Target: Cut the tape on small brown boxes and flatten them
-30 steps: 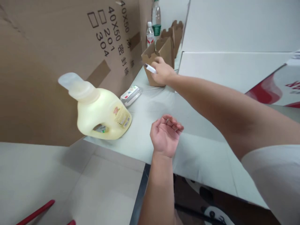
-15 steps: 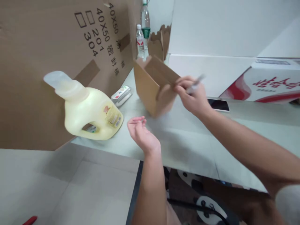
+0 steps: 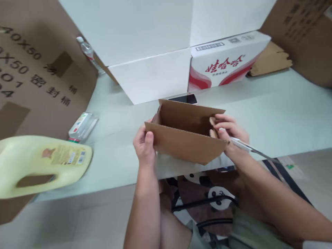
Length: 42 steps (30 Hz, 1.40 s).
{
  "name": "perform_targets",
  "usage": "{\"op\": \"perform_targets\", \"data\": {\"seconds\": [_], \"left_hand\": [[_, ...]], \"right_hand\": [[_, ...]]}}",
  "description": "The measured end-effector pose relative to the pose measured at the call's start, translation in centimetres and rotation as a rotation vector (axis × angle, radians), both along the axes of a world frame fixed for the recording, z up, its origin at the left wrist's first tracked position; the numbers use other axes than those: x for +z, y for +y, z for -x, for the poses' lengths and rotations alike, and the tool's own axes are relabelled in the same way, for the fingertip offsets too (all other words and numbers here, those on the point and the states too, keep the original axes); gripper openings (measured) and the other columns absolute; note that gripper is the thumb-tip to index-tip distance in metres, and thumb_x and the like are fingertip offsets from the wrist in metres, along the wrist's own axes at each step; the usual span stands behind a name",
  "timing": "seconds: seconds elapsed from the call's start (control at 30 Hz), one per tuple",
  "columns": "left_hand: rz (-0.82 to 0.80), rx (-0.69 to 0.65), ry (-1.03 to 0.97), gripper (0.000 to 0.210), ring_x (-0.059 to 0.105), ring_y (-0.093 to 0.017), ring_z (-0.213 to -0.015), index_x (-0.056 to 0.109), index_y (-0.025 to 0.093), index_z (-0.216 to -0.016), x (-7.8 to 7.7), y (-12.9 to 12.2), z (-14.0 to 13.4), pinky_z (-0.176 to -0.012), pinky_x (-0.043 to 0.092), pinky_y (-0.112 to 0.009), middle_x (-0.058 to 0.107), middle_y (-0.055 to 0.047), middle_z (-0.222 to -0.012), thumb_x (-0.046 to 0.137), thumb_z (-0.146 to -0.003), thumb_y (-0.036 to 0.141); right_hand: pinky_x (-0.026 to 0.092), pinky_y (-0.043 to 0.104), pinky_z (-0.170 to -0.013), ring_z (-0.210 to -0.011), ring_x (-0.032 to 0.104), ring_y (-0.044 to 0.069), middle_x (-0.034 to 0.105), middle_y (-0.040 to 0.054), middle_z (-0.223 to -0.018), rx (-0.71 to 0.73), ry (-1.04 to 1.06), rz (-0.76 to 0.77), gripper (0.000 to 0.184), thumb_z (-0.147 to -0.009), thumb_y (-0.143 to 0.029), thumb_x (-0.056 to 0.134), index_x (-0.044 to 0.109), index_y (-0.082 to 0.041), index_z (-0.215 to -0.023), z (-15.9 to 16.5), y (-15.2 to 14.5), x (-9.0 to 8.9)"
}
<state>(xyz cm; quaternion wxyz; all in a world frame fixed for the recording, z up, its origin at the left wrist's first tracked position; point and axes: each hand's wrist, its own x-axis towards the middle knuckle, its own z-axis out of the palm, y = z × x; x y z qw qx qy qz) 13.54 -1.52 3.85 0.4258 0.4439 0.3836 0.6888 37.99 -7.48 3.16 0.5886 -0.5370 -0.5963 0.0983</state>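
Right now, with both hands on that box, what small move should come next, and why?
I would probably lay the white tool on the table. It sits in the right hand, which also grips one end of the box, so letting it go might steady the hold. The left hand grips the other end.
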Motion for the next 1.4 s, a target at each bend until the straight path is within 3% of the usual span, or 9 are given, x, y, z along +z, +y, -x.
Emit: {"op": "perform_targets", "data": {"seconds": [0.43, 0.57, 0.63, 0.7, 0.8, 0.93, 1.07, 1.2, 1.4], "left_hand": [[-0.092, 0.108, 0.180, 0.050, 0.069, -0.026, -0.091, 0.069, 0.020, -0.053, -1.2, 1.5, -0.7, -0.094, 0.056, -0.041, 0.064, -0.008, -0.061, 0.078, -0.074, 0.065], [-0.041, 0.111, 0.178, 0.047, 0.068, -0.022, -0.083, 0.071, 0.020, -0.059, -1.5, 1.3, -0.5, -0.080, 0.057, -0.034, 0.070, -0.007, -0.077, 0.079, -0.073, 0.063], [-0.006, 0.111, 0.178, 0.043, 0.066, -0.018, -0.078, 0.073, 0.019, -0.067, -1.5, 1.1, -0.5, -0.071, 0.054, -0.029, 0.072, -0.006, -0.085, 0.080, -0.073, 0.062], [0.014, 0.097, 0.177, 0.039, 0.065, -0.016, -0.078, 0.075, 0.020, -0.077, -1.4, 1.0, -0.5, -0.068, 0.052, -0.025, 0.071, -0.004, -0.086, 0.082, -0.074, 0.058], [-0.011, 0.051, 0.150, 0.036, 0.067, -0.016, -0.091, 0.073, 0.024, -0.097, -0.9, 0.8, -0.6, -0.081, 0.054, -0.025, 0.071, -0.003, -0.098, 0.086, -0.073, 0.048], [-0.021, 0.005, 0.148, 0.046, 0.063, -0.022, -0.121, 0.070, 0.030, -0.116, -0.4, 0.8, -0.8, -0.106, 0.049, -0.033, 0.066, -0.004, -0.130, 0.087, -0.074, 0.035], [0.033, -0.043, 0.231, 0.023, 0.061, -0.027, -0.128, 0.079, 0.024, -0.098, 0.0, 0.6, -0.9, -0.115, 0.043, -0.038, 0.070, -0.008, -0.126, 0.084, -0.077, 0.031], [0.040, -0.069, 0.382, 0.014, 0.065, -0.027, -0.122, 0.082, 0.024, -0.086, 0.1, 0.2, -0.6, -0.118, 0.040, -0.043, 0.074, -0.007, -0.120, 0.073, -0.085, 0.035], [0.119, 0.039, 0.354, 0.018, 0.062, -0.030, -0.129, 0.082, 0.022, -0.088, -0.3, 0.7, 0.9, -0.119, 0.039, -0.048, 0.074, -0.009, -0.125, 0.077, -0.077, 0.035]], "right_hand": [[0.057, 0.054, -0.098, -0.103, 0.071, 0.029, 0.077, 0.0068, -0.094, 0.211, -0.030, -0.041, 0.027, -0.094, -0.041, 0.056, 0.080, -0.031, -0.089, -1.8, 0.2, -1.5], [0.056, 0.053, -0.101, -0.112, 0.067, 0.028, 0.067, 0.0080, -0.112, 0.005, 0.025, -0.065, 0.021, -0.093, -0.031, 0.056, 0.077, -0.033, -0.095, -1.6, -0.4, -1.3], [0.053, 0.052, -0.106, -0.126, 0.060, 0.029, 0.058, 0.0085, -0.135, -0.064, 0.078, -0.062, 0.029, -0.092, -0.033, 0.058, 0.069, -0.036, -0.118, -1.4, -0.5, -1.3], [0.053, 0.050, -0.108, -0.133, 0.057, 0.028, 0.047, 0.0075, -0.152, 0.009, 0.136, -0.016, 0.052, -0.092, -0.035, 0.059, 0.049, -0.041, -0.143, -1.2, -0.4, -1.4], [0.059, 0.044, -0.099, -0.122, 0.066, 0.024, 0.058, 0.0052, -0.147, 0.172, 0.213, 0.054, 0.071, -0.094, -0.033, 0.059, 0.028, -0.045, -0.156, -0.9, -0.1, -1.7], [0.060, 0.046, -0.099, -0.116, 0.071, 0.025, 0.076, 0.0004, -0.120, 0.292, 0.364, 0.055, 0.043, -0.090, -0.021, 0.057, 0.067, -0.040, -0.128, -1.3, -0.2, -1.8], [0.052, 0.053, -0.111, -0.120, 0.070, 0.027, 0.080, -0.0011, -0.108, 0.332, 0.305, 0.035, 0.033, -0.084, -0.011, 0.058, 0.081, -0.035, -0.089, -2.4, -0.6, -1.3], [0.048, 0.056, -0.115, -0.123, 0.068, 0.029, 0.079, 0.0022, -0.115, 0.345, 0.222, 0.096, 0.028, -0.084, -0.014, 0.060, 0.082, -0.032, -0.087, -3.0, -1.1, -1.2], [0.045, 0.058, -0.114, -0.136, 0.058, 0.031, 0.062, 0.0014, -0.146, 0.285, 0.585, 0.286, 0.045, -0.080, -0.024, 0.058, 0.068, -0.036, -0.123, -3.7, -1.2, -2.8]]}}
